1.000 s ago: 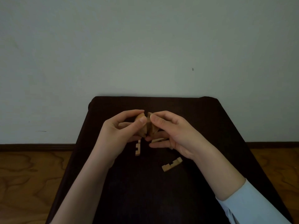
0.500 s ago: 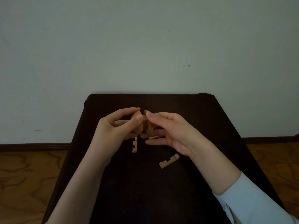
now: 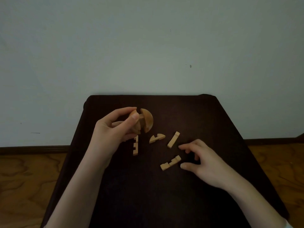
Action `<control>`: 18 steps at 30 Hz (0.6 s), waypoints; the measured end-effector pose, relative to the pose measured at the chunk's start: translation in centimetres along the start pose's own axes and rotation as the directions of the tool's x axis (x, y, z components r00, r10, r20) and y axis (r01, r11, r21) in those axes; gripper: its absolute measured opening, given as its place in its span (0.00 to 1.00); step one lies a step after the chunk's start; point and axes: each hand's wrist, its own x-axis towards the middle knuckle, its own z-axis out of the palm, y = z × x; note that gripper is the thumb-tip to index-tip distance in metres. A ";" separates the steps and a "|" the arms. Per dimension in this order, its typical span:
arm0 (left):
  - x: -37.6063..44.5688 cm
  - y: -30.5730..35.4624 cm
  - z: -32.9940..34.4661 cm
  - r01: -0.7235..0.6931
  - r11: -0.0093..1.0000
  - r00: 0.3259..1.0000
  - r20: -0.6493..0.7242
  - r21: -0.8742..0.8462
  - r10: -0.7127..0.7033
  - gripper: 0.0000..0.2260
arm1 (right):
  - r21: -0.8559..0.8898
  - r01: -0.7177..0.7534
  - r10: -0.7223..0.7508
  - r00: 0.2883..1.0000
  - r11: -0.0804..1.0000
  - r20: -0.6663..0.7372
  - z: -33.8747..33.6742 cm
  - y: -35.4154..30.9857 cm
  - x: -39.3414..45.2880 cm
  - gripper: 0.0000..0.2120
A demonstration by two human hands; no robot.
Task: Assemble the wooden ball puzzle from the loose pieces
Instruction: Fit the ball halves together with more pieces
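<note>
Right hand point(image 3: 204, 159) has left the partly built ball point(image 3: 142, 121) since the earlier frame and now hovers low over the dark table point(image 3: 213, 116), fingers loosely curled, holding nothing, beside a notched bar point(image 3: 170, 162).

Head view: left hand point(image 3: 113, 130) alone grips the ball above the table's far half. Loose on the table: a notched strip point(image 3: 135, 146) just below the left hand, a curved piece point(image 3: 157, 138), a straight bar point(image 3: 173, 139).

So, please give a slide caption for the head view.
Left hand holds part-built ball; right hand reaches toward loose pieces.
</note>
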 end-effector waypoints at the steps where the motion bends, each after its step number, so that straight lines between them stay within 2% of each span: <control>1: 0.0 0.0 0.0 0.000 1.000 1.000 0.000 -0.003 0.000 0.12 | 0.002 0.015 -0.015 1.000 1.000 -0.010 0.3 0.0 0.0 0.24; 7: 0.1 -0.1 0.0 0.002 1.000 1.000 -0.009 -0.008 -0.002 0.17 | 0.032 0.099 -0.096 0.991 0.995 -0.099 1.6 -0.2 0.2 0.14; 12: 0.2 -0.1 -0.1 -0.004 1.000 1.000 -0.019 0.007 0.004 0.14 | 0.088 0.123 -0.110 0.985 0.989 -0.134 1.8 -0.4 0.1 0.08; 15: 0.2 -0.1 -0.1 -0.004 1.000 1.000 -0.020 0.015 0.005 0.13 | 0.228 0.133 -0.095 0.981 0.965 -0.168 1.5 -0.6 -0.2 0.09; 18: 0.2 0.0 -0.1 -0.004 1.000 1.000 -0.016 0.011 0.004 0.13 | 0.445 0.126 -0.058 0.985 0.886 -0.164 1.2 -1.0 -0.3 0.08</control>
